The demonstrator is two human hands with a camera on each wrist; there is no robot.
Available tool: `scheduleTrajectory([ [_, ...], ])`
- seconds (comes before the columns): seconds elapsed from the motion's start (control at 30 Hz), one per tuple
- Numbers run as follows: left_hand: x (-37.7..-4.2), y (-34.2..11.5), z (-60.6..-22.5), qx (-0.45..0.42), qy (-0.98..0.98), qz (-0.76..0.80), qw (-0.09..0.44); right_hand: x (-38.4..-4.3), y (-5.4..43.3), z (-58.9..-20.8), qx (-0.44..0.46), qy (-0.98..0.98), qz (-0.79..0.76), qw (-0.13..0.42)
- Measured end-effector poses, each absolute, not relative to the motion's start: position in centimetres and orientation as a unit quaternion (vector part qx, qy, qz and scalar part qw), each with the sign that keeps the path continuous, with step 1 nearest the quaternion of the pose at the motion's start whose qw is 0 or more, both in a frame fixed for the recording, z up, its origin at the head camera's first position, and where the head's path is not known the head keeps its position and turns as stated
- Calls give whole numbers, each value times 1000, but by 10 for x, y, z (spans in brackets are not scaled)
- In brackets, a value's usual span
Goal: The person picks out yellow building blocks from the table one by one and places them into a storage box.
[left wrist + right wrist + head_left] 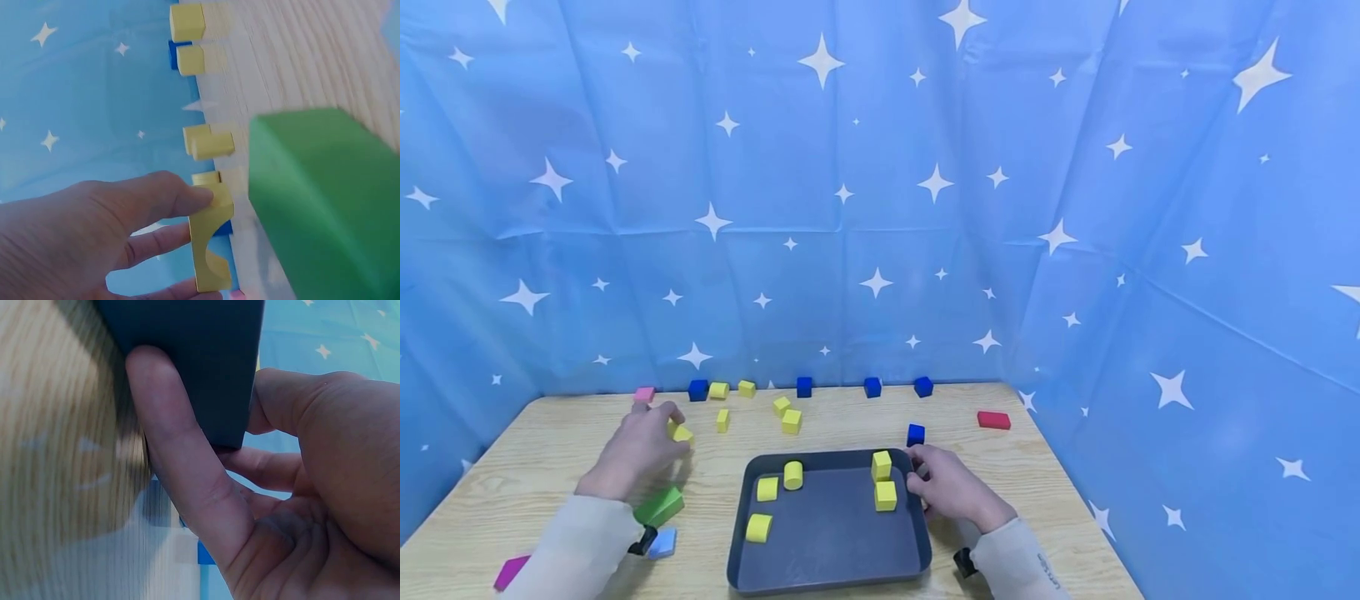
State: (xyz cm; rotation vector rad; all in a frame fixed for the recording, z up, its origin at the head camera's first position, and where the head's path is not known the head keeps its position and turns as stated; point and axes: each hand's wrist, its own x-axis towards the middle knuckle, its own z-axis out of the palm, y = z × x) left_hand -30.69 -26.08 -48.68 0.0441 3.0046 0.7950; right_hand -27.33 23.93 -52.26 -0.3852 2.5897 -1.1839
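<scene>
My left hand (pixel 636 450) pinches a yellow arch block (pixel 199 250) between thumb and fingers, over the left part of the table. A green block (pixel 659 506) lies close below that hand and looms large in the left wrist view. At the right, my right hand (pixel 958 487) grips the upper right corner of a dark grey tray (pixel 835 546), thumb at the rim and a finger along its outer wall (pixel 206 362). Inside the tray, yellow rounded blocks (pixel 758 527) lie at the left and two yellow blocks (pixel 886 496) at the right.
Several yellow blocks (pixel 792 422) and blue cubes (pixel 872 387) lie toward the table's back edge, beside a pink block (pixel 645 394). A blue cube (pixel 915 434) sits just behind the tray; a red block (pixel 994 420) lies right. Light blue (pixel 662 543) and magenta blocks (pixel 512 572) lie front left.
</scene>
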Motion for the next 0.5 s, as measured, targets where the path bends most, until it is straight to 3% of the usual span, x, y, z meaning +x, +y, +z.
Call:
scheduleTrajectory([
  [0.5, -286, -216, -480, 69, 971, 223, -48, -272, 239, -522, -127, 888, -422, 135],
])
